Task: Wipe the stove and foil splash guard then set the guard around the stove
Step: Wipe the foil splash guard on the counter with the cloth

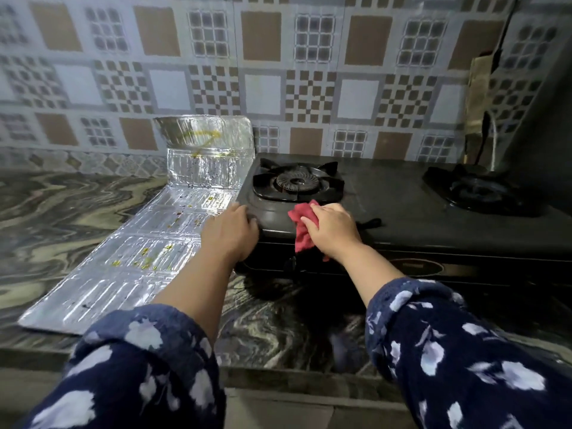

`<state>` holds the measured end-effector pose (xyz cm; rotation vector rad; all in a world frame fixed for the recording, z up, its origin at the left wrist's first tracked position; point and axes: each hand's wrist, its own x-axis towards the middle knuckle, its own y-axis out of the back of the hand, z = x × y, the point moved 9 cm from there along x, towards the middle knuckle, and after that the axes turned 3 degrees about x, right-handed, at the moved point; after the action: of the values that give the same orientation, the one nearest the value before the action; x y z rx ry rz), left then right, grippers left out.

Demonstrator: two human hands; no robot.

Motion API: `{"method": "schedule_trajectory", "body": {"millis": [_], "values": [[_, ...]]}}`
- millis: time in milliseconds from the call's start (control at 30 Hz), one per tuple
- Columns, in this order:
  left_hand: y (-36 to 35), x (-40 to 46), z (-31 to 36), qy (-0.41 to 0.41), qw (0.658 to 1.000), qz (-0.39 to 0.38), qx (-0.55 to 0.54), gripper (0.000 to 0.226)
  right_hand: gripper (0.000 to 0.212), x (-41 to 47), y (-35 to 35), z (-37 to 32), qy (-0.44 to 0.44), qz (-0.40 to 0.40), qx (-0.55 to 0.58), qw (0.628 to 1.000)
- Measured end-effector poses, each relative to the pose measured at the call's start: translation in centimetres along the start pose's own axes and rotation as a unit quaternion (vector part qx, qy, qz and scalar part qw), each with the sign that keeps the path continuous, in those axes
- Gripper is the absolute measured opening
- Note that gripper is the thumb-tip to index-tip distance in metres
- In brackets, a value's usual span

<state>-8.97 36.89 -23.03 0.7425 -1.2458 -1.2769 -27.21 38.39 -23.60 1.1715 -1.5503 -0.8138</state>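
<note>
My right hand (332, 230) bunches a red cloth (301, 226) on the black stove (402, 209), just before its left burner (297, 182). My left hand (230, 233) grips the stove's front-left corner. The stained foil guard (148, 243) lies unfolded on the counter (62, 205) beside it, its far panel against the tiled wall (278, 57).
</note>
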Motion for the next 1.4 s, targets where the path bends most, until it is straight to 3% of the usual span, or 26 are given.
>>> {"method": "schedule_trajectory", "body": {"millis": [200, 400, 767, 867, 1233, 1400], "values": [[0.0, -7.7, -4.2, 0.066, 0.997, -0.019, 0.039, 0.042, 0.035, -2.0, -2.7, -9.7, 0.121, -0.043, 0.083, 0.988], [0.6, -13.3, -11.4, 0.153, 0.986, -0.057, 0.044, 0.045, 0.035, -4.9, -5.5, -17.1, 0.179, -0.063, 0.109, 0.976], [-4.7, -15.3, -27.1, 0.247, 0.957, -0.15, 0.022, 0.073, 0.038, -6.1, -20.2, -27.3, 0.238, -0.234, 0.098, 0.937], [-7.0, -15.0, -28.6, 0.24, 0.956, -0.168, 0.029, 0.077, 0.047, -8.1, -25.5, -27.2, 0.235, -0.294, 0.013, 0.926], [-9.7, -14.9, -29.6, 0.256, 0.94, -0.218, 0.051, 0.073, 0.069, -5.9, -26.7, -24.8, 0.222, -0.283, -0.027, 0.933], [-10.0, -14.7, -29.7, 0.241, 0.943, -0.225, 0.053, 0.072, 0.069, -1.4, -26.5, -20.1, 0.133, -0.258, -0.053, 0.955]]}}
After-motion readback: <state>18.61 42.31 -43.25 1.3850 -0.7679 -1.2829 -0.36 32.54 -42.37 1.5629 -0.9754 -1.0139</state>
